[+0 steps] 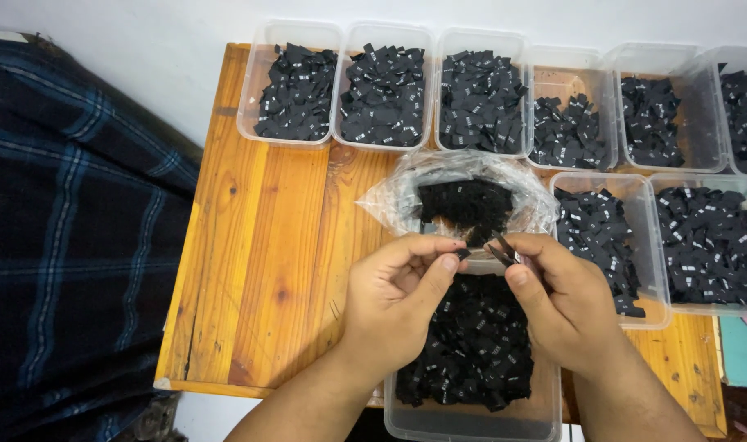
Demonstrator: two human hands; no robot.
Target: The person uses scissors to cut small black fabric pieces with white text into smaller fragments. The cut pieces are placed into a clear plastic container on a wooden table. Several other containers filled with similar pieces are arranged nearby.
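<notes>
Small black labels (pixel 471 344) fill clear tubs (pixel 471 421) and a clear plastic bag (pixel 390 196).

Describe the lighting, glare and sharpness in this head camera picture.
Head view: light is even and soft, with only faint shadows under the hands; the clear plastic bag shows mild sheen, the wooden table slight gloss; black labels in the rear containers look sharp, while the small label between the left hand and right hand is too dark to resolve.
</notes>
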